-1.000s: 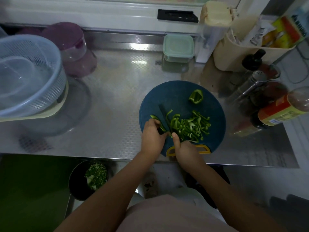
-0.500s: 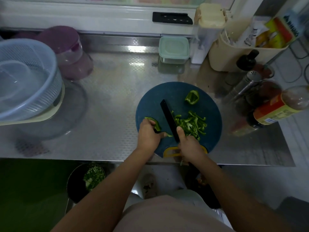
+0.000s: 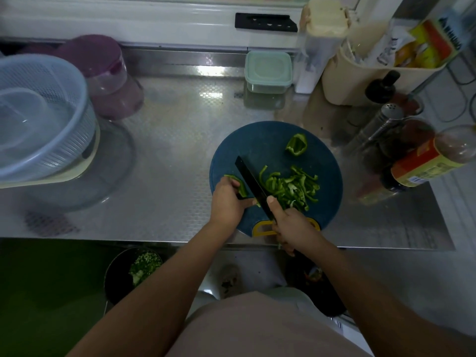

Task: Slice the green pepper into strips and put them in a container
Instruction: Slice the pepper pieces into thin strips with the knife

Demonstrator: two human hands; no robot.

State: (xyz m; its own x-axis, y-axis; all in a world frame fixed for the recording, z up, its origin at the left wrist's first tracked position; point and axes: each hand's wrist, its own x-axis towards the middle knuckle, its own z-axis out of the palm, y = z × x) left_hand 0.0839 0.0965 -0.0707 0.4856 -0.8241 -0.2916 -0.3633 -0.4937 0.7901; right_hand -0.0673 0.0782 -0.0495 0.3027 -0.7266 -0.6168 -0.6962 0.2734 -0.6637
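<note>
A round dark blue cutting board (image 3: pixel 260 140) with a yellow handle lies at the counter's front edge. My left hand (image 3: pixel 228 199) presses a green pepper piece (image 3: pixel 238 184) onto the board's left side. In my right hand (image 3: pixel 292 225) is a black knife (image 3: pixel 251 182), its blade lying just right of that piece. A heap of cut green strips (image 3: pixel 291 188) lies to the right of the blade. One larger uncut pepper chunk (image 3: pixel 296 144) rests at the board's far side.
A pale blue colander (image 3: pixel 38 117) over a bowl stands at the left, a purple-lidded jar (image 3: pixel 103 76) behind it. A small lidded container (image 3: pixel 268 70) sits at the back. Bottles (image 3: pixel 422 161) and a shaker crowd the right. Below the counter, a dark pot (image 3: pixel 128 274) holds chopped greens.
The knife has come back from the strip heap to beside the held piece, its blade now showing full length. My view shifted slightly; my left hand stays on the pepper piece.
</note>
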